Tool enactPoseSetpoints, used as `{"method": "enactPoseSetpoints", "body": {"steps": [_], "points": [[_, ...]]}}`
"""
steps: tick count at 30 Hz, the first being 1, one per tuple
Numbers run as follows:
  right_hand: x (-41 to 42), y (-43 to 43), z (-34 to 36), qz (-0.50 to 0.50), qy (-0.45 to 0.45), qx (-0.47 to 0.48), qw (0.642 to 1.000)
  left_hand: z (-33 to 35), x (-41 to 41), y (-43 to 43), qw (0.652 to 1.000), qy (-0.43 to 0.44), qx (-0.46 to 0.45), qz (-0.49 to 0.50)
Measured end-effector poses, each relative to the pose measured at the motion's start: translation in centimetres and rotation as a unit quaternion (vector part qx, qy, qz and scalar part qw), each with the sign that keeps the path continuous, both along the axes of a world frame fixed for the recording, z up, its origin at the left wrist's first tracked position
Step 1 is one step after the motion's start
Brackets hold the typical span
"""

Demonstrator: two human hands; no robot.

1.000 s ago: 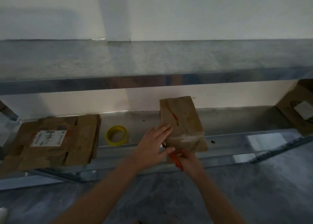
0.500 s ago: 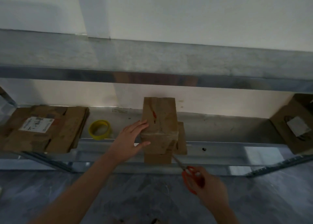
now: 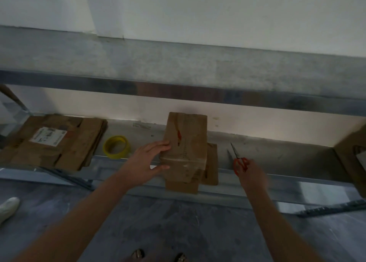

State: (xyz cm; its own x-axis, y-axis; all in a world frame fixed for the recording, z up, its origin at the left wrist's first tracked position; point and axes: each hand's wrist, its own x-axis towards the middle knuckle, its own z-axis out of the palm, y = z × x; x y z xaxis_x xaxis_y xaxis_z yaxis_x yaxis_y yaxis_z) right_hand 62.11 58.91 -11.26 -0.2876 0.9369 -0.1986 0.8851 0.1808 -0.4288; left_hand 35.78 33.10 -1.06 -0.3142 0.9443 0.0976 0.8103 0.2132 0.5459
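Well to the left of the box (image 3: 185, 149), flattened cardboard (image 3: 53, 143) and a yellow tape roll (image 3: 116, 147) are lying on the shelf (image 3: 277, 157). The left hand (image 3: 147, 162) is pressing straight fingers against the box's left side without clasping it. Just right of the box, the right hand (image 3: 251, 172) is gripping red scissors (image 3: 236, 157). The box is sitting at the shelf's front lip, so a sideways shove is likely risking a fall.
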Motion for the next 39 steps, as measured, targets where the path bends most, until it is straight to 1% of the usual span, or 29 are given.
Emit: {"method": "enactPoseSetpoints", "body": {"steps": [2,4,6,8,9,10,11,12,13,14,15,16,18,20,22,24,26,32,36,39], "points": [[-1.0,0.9,-0.4,0.019,-0.036,0.0,0.999,0.3,-0.1,0.3,1.0,-0.015,0.004,-0.007],[-1.6,1.3,-0.9,0.039,-0.028,-0.021,0.999,0.4,-0.4,0.4,1.0,-0.017,0.001,-0.008],[-1.4,1.3,-1.2,0.075,-0.026,-0.021,0.997,0.5,-0.7,0.2,1.0,-0.014,-0.007,-0.008],[-0.7,0.8,-1.3,0.16,-0.11,0.007,0.981,0.5,-0.7,0.0,1.0,-0.003,-0.011,-0.016],[-0.3,0.4,-1.0,0.213,-0.16,0.035,0.963,0.5,-0.7,-0.1,1.0,0.001,-0.009,-0.02],[0.1,-0.1,-0.5,0.241,-0.18,0.054,0.952,0.4,-0.7,-0.2,1.0,0.002,-0.005,-0.024],[0.3,-0.9,0.3,0.244,-0.168,0.069,0.953,0.5,-0.8,-0.2,1.0,0.001,-0.004,-0.029],[0.6,-2.0,1.2,0.227,-0.111,0.082,0.964,0.5,-0.8,-0.2,0.999,-0.003,-0.005,-0.033],[0.9,-3.4,2.0,0.205,-0.021,0.089,0.974,0.6,-0.9,-0.2,0.999,-0.009,-0.009,-0.035],[1.0,-5.0,2.9,0.179,0.08,0.082,0.977,0.8,-0.9,0.0,0.999,-0.018,-0.014,-0.039],[1.0,-6.8,4.0,0.159,0.159,0.058,0.973,0.9,-1.0,0.1,0.998,-0.032,-0.022,-0.044],[0.7,-8.6,5.4,0.162,0.211,0.031,0.964,1.1,-1.2,0.3,0.997,-0.049,-0.03,-0.051],[-0.6,-11.8,7.8,0.207,0.291,-0.016,0.934,1.5,-1.6,0.5,0.993,-0.082,-0.046,-0.071],[-2.3,-13.2,9.3,0.244,0.313,-0.027,0.918,1.6,-2.0,0.4,0.991,-0.091,-0.049,-0.083],[-3.7,-13.3,10.1,0.24,0.297,-0.034,0.923,1.6,-2.2,0.2,0.991,-0.085,-0.047,-0.094],[-4.5,-13.0,10.4,0.223,0.258,-0.046,0.939,1.4,-2.3,0.1,0.99,-0.067,-0.049,-0.111],[-5.0,-12.7,10.3,0.213,0.225,-0.04,0.95,1.0,-2.4,0.0,0.992,-0.049,-0.045,-0.104],[-5.3,-12.2,9.6,0.175,0.209,-0.008,0.962,0.9,-1.9,0.3,0.987,-0.147,0.023,-0.064],[-5.3,-12.0,9.5,0.182,0.16,0.045,0.969,0.6,-2.1,-0.1,0.983,-0.175,0.012,-0.051],[-5.3,-11.9,9.5,0.19,0.137,0.061,0.97,0.3,-2.5,-0.2,0.982,-0.187,-0.01,-0.028]]}}
